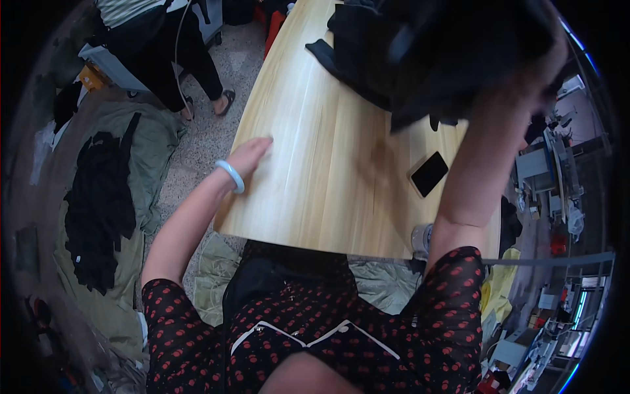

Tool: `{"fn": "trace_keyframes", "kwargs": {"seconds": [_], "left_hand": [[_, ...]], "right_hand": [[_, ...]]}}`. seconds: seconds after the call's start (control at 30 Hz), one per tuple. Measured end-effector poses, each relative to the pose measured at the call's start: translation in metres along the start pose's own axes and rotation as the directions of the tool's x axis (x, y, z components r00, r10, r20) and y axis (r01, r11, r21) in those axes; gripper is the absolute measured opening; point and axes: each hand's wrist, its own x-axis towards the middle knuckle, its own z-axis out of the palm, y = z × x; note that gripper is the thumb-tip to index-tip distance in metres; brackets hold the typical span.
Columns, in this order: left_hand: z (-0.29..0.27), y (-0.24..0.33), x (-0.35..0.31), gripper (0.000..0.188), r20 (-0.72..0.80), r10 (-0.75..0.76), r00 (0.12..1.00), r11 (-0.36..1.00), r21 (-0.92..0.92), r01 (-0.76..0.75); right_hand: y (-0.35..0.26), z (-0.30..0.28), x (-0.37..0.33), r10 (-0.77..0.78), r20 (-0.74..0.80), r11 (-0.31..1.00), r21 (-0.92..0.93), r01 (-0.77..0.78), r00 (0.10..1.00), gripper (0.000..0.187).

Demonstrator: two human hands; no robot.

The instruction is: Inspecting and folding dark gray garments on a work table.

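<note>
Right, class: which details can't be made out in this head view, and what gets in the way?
All in the head view:
- Right hand: finger positions lost to blur and the dark cloth.
- Cloth: its full shape, blurred and cut off by the top edge.
- Left hand: finger detail, blurred.
- Cup: one side, hidden by the right arm.
- Co-worker: head, cut off by the top edge.
</note>
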Motion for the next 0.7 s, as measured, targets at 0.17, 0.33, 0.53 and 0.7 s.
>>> {"fn": "trace_keyframes", "kwargs": {"seconds": [0.17,0.33,0.53,0.7], "left_hand": [[0.030,0.011,-0.018,0.058,0.237,0.268,0.934,0.594,-0.803,0.033],[0.045,-0.003,-0.020,0.051,0.439,0.147,0.887,0.557,-0.777,0.292],[0.043,-0.002,-0.041,0.057,0.494,0.173,0.852,0.501,-0.789,0.355],[0.049,0.032,-0.051,0.052,0.571,-0.139,0.810,-0.226,-0.814,0.535]], "right_hand": [[0.054,-0.141,-0.042,-0.040,-0.074,-0.015,-0.997,-0.074,0.996,0.023],[0.090,-0.250,-0.102,0.253,-0.257,-0.322,-0.931,-0.169,0.933,0.024],[0.043,-0.243,-0.146,-0.264,-0.199,-0.377,-0.879,-0.291,0.944,0.021],[-0.022,-0.254,-0.166,-0.684,0.049,-0.690,-0.367,-0.624,0.728,0.041]]}}
